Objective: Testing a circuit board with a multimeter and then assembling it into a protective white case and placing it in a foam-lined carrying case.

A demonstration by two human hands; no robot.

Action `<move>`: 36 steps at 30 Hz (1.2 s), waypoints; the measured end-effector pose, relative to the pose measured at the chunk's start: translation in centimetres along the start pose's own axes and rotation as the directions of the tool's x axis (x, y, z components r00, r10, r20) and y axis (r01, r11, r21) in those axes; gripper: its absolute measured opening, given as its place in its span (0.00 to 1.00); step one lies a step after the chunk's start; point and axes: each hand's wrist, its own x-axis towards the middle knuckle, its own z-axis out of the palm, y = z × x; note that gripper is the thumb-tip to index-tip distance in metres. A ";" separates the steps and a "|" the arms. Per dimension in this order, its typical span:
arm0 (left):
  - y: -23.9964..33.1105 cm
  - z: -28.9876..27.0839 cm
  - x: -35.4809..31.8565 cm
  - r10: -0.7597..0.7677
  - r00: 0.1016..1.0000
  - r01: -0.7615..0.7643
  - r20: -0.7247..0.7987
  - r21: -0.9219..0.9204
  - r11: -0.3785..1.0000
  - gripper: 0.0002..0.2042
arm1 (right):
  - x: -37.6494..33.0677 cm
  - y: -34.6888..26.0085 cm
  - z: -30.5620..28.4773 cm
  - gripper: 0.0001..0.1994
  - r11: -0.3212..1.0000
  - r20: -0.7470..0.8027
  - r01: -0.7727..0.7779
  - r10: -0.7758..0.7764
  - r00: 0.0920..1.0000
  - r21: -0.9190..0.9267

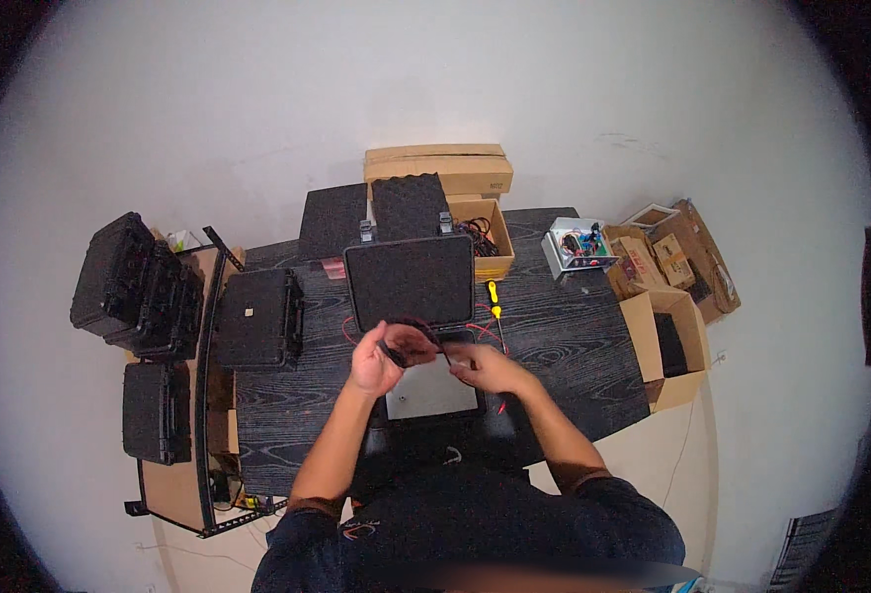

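Note:
My left hand (376, 364) is closed on the left side of a dark, reddish looped bundle (413, 343), blurred and too unclear to name for certain. At the bundle's right end, the fingers of my right hand (487, 368) pinch a dark strand of it. Both hands are raised above an open black hard case. Its foam-lined lid (411, 285) stands up behind them, and a flat grey panel (433, 392) lies in its base, partly covered by my left hand. Thin red leads (485, 330) run on the table beside the case. A yellow-handled tool (495, 296) lies right of the lid.
The dark wood-grain table (574, 366) holds a closed black case (259, 318) at left. Behind are a carton of cables (495, 232) and a long cardboard box (438, 168). A white box of wiring (580, 247) and an open carton (692, 346) are right; stacked black cases (114, 277) stand left.

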 end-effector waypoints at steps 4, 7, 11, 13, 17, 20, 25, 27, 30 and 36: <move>-0.5 0.0 -0.4 -0.238 0.958 0.197 0.162 0.235 0.952 0.34 | 2.7 -4.8 1.9 0.24 0.952 -0.406 0.282 -0.212 0.889 0.120; 0.4 2.3 -0.3 -0.371 0.907 0.231 0.198 0.501 0.834 0.35 | 3.2 -5.6 1.8 0.25 0.936 -0.347 0.315 -0.247 0.905 0.157; 0.8 2.9 -0.6 -0.383 0.898 0.227 0.216 0.517 0.825 0.34 | 3.5 -4.9 1.8 0.18 0.966 -0.260 0.257 -0.238 0.936 0.038; 0.9 -1.3 -1.3 -0.278 0.947 0.164 0.162 0.501 0.850 0.32 | 3.8 -5.4 2.2 0.13 0.976 -0.173 0.159 -0.132 0.976 0.150; 0.8 1.6 0.2 0.132 0.986 -0.147 0.099 0.163 0.976 0.26 | 3.5 -3.9 2.9 0.05 0.980 -0.192 0.199 -0.195 0.962 -0.001; 1.8 1.9 1.0 0.268 0.959 -0.282 0.090 0.232 0.931 0.26 | 2.9 -3.2 4.0 0.06 0.929 -0.147 0.361 -0.370 0.917 -0.088; 1.5 0.6 1.6 0.250 0.965 -0.137 -0.076 0.668 0.732 0.23 | 1.6 -4.1 3.4 0.07 0.933 -0.045 0.275 -0.272 0.961 0.234; 0.7 -1.2 1.6 0.192 0.977 -0.072 -0.088 0.715 0.695 0.22 | 1.5 -5.4 2.4 0.07 0.924 -0.063 0.311 -0.304 0.950 0.221; -0.9 -3.7 0.8 -0.042 0.952 0.274 -0.302 0.788 0.552 0.19 | 1.7 -8.5 0.6 0.05 0.962 -0.102 0.254 -0.243 0.965 0.106; -0.5 2.4 -0.1 -0.372 0.886 0.461 -0.277 0.616 0.639 0.25 | 2.4 -7.9 -1.3 0.04 0.983 -0.249 0.182 -0.178 0.952 -0.007</move>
